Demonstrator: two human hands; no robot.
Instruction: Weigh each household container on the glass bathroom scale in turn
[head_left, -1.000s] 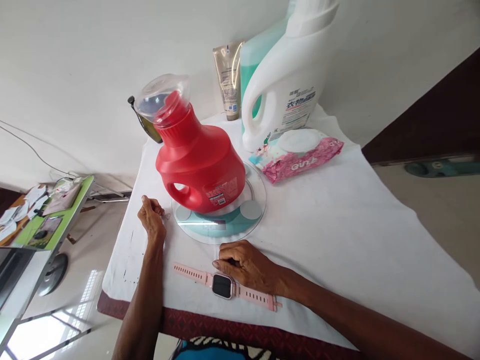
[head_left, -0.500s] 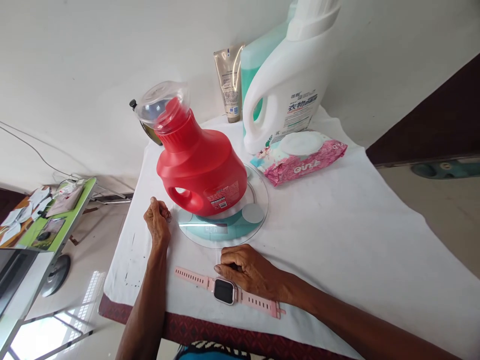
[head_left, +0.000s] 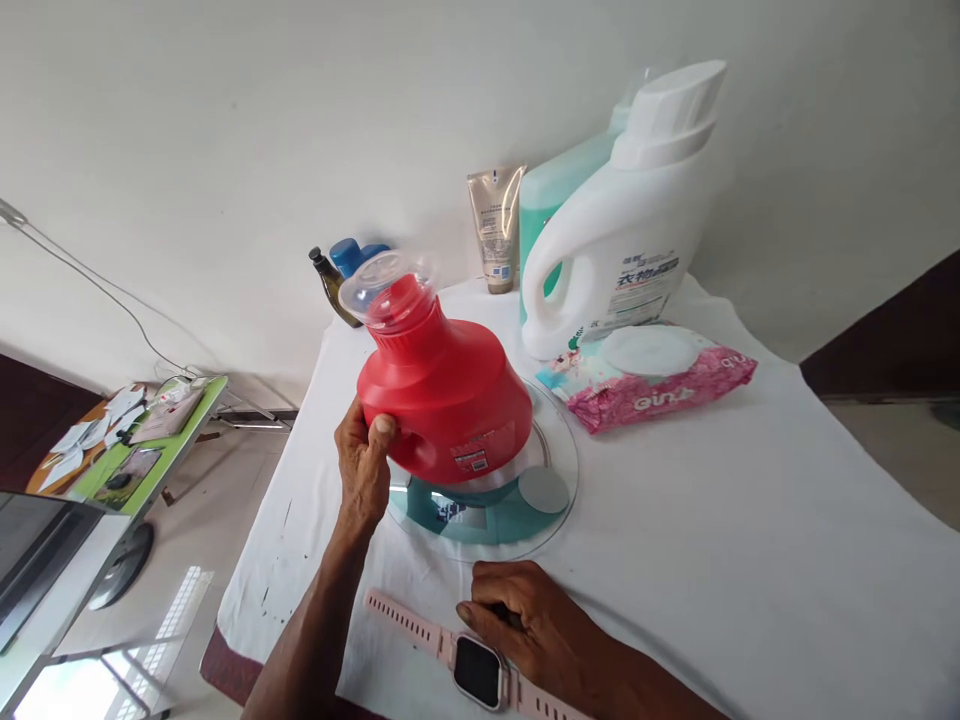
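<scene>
A red detergent bottle (head_left: 450, 400) with a clear cap over its neck stands on a round glass weighing scale (head_left: 555, 490) with a lit display. My left hand (head_left: 365, 450) is closed around the bottle's handle, its thumb over the near side. Below the scale, my right hand (head_left: 529, 610) rests on the white cloth, fingers curled in, with nothing visible in them. Right beside it lies a smartwatch (head_left: 478, 672) with a pink strap; part of the strap is cut off by the lower frame edge.
Behind stand a white detergent jug (head_left: 637, 240), a green bottle (head_left: 538, 205), a gold tube (head_left: 496, 230), a dark small bottle (head_left: 334, 290) and a blue-capped bottle (head_left: 346, 256). A wipes pack (head_left: 652, 375) lies right of the scale. A green-edged table (head_left: 176, 440) with papers is at left.
My left hand has moved from the cloth beside the scale up to the red bottle and taken hold of its handle. My right hand stays by the watch. The view has shifted.
</scene>
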